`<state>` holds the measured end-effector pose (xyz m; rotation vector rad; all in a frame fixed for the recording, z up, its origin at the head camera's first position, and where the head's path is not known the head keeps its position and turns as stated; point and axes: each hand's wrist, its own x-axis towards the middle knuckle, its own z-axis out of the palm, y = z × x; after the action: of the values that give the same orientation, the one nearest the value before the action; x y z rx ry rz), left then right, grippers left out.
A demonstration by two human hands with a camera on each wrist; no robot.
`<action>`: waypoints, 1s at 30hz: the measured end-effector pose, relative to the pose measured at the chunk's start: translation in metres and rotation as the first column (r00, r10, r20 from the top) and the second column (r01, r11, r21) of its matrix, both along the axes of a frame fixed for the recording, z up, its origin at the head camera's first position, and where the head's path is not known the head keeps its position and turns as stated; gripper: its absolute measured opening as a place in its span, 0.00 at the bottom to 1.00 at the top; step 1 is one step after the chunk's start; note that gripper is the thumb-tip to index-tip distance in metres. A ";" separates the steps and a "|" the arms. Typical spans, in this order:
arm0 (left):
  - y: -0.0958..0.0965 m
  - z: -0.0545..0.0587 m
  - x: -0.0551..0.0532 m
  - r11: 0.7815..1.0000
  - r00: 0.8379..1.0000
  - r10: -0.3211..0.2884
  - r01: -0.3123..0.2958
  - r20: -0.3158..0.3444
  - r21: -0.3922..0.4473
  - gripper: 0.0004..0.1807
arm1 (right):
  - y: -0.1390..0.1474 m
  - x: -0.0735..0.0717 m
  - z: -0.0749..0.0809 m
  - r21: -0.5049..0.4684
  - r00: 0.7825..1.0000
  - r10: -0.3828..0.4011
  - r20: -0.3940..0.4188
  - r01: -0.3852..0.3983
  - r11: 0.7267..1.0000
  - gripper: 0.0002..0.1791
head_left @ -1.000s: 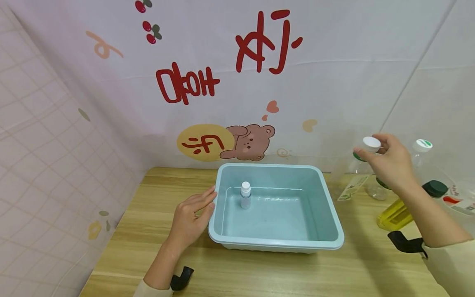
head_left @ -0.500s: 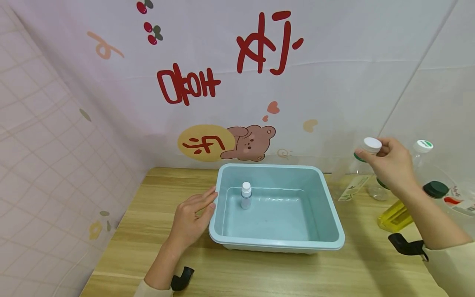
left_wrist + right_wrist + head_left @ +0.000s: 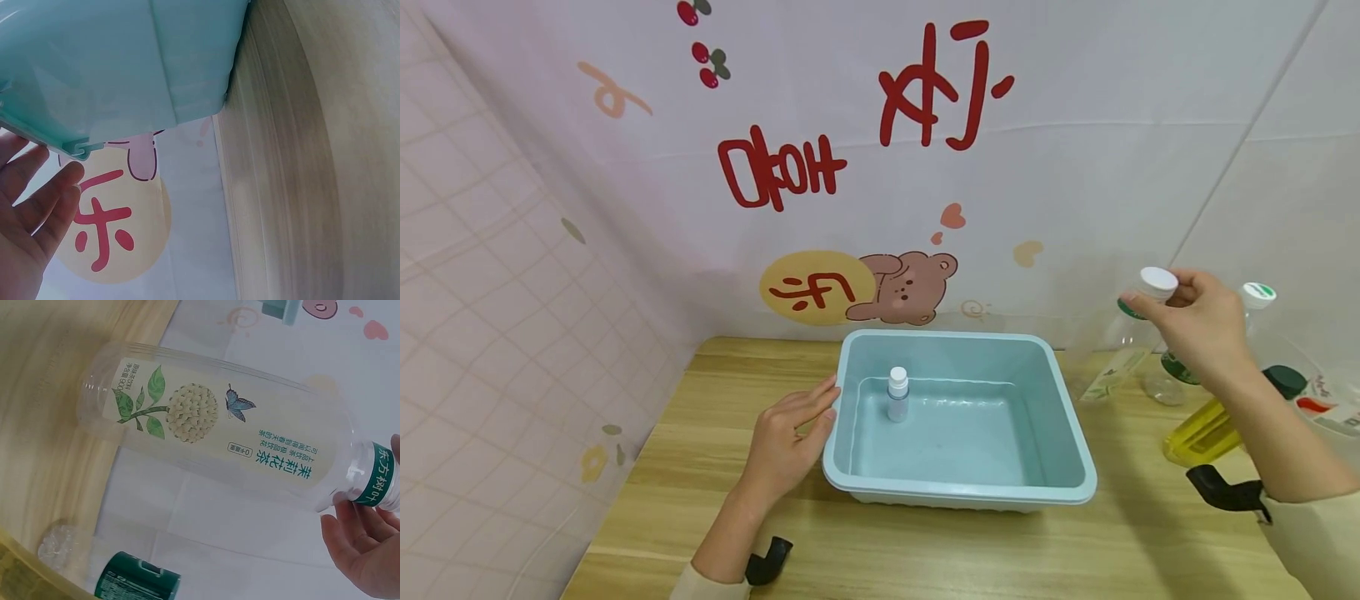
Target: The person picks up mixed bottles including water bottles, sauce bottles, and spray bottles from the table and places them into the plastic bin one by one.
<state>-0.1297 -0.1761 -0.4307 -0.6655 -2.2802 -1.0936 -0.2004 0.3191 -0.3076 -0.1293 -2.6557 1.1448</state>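
My right hand holds a clear plastic drink bottle by its neck, just below the white cap. The bottle has a pale label with a flower and a butterfly, and a green band round the neck. It leans, its top toward the right in the head view. My left hand touches the left rim of a light-blue plastic tub, fingers nearly straight. Inside the tub, a small clear bottle with a white cap stands upright near the left wall.
Right of the tub are another clear bottle with a green label, a bottle of yellow liquid with a dark green cap, and a bottle with a white-and-green cap. A patterned wall sheet rises behind the wooden table.
My right hand has shifted slightly up and to the right with the drink bottle, whose base sits a little higher. The left hand and the tub have stayed in place.
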 end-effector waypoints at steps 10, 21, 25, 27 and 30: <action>0.000 0.002 0.000 1.000 1.000 0.006 -0.006 0.001 -0.010 0.18 | -0.003 0.009 0.023 -0.020 0.997 -0.016 -0.080 0.015 1.000 0.41; 0.000 0.001 0.000 1.000 1.000 -0.003 0.003 -0.022 -0.002 0.17 | -0.014 0.018 0.047 -0.032 0.981 -0.086 -0.172 0.082 0.996 0.36; 0.001 0.001 0.000 1.000 1.000 0.001 -0.001 -0.016 -0.002 0.18 | -0.018 0.022 0.057 -0.069 0.973 -0.080 -0.216 0.067 0.995 0.24; 0.000 0.001 0.000 1.000 1.000 0.000 0.000 -0.017 -0.003 0.18 | -0.021 0.023 0.061 -0.080 0.968 -0.077 -0.238 0.060 0.995 0.20; 0.000 0.000 0.000 1.000 1.000 0.000 0.000 -0.022 -0.003 0.18 | -0.024 0.024 0.066 -0.075 0.957 -0.074 -0.279 0.055 0.996 0.20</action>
<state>-0.1297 -0.1761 -0.4303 -0.6760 -2.2632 -1.0778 -0.1761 0.2947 -0.2418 -0.0595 -2.3487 1.1376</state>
